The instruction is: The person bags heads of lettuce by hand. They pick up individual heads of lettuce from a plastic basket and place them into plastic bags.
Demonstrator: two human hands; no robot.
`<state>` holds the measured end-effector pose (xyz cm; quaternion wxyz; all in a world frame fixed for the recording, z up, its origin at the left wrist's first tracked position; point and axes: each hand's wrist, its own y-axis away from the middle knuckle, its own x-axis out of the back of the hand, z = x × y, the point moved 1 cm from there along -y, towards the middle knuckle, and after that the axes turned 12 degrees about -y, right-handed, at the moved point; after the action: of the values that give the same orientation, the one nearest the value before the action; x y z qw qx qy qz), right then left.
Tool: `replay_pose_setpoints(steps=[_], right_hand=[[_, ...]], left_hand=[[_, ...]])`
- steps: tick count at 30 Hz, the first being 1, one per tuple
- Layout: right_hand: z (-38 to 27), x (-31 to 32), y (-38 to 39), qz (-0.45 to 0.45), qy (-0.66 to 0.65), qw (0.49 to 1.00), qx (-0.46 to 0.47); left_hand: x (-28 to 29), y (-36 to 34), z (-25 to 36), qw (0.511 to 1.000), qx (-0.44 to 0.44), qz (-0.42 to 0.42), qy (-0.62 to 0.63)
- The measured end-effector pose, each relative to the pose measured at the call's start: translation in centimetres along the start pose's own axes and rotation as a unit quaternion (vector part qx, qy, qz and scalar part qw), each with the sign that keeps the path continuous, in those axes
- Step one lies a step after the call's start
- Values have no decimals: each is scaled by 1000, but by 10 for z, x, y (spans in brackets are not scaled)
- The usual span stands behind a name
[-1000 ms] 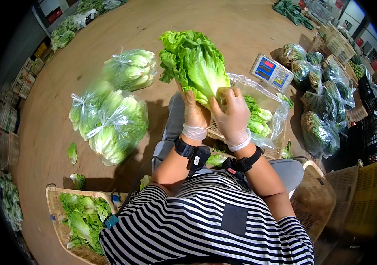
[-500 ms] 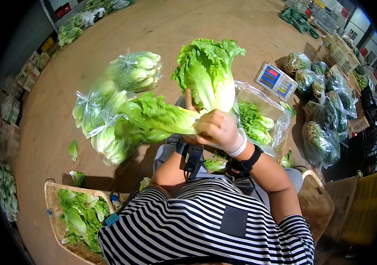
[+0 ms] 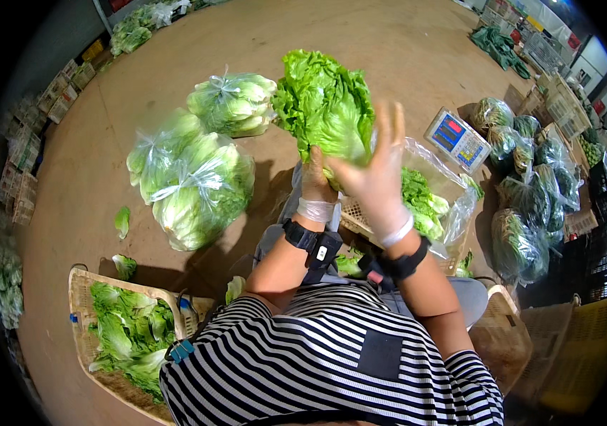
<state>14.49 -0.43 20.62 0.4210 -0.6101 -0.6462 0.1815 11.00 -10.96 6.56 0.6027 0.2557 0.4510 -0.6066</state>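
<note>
A head of green lettuce (image 3: 328, 106) stands upright in front of me, frilly leaves at the top. My left hand (image 3: 317, 181), in a thin see-through glove, is closed around its lower part, thumb upward along the leaves. Most of those fingers are hidden behind the lettuce. Close against the lettuce's right side is my right hand (image 3: 376, 181), also gloved and a little blurred. Its fingers are spread, with nothing seen in them. Just beyond that hand, a crate lined with clear plastic (image 3: 449, 174) holds more lettuce (image 3: 420, 206).
Tied clear bags of lettuce (image 3: 200, 188) sit on the floor to the left. A crate of loose leaves (image 3: 79, 305) is at lower left. On the right are a digital scale (image 3: 458, 139), bagged vegetables (image 3: 520, 241) and a yellow crate (image 3: 584, 355). A loose leaf (image 3: 122, 222) lies on the floor.
The long leaf that my right hand pinched and stretched leftward is out of that hand. My right hand has opened and risen beside the lettuce. The lettuce has turned and shifted slightly left.
</note>
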Motion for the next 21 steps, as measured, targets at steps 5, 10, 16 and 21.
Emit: replay_pose_setpoints(steps=[5,10,16,21], right_hand=[[72,11,21,-27,-429,850,-305],[75,15,38,44,-602,703,-377],[76,22,40,95,-534,763,-352],[101,45,70,-165,-243,927,-233]], left_hand=[[-81,21,5,996,-67,35,-54],[-82,25,3,999,-31,34,2],[-75,20,-11,1000,2,2,-14],[-34,8,-6,961,100,25,-258]])
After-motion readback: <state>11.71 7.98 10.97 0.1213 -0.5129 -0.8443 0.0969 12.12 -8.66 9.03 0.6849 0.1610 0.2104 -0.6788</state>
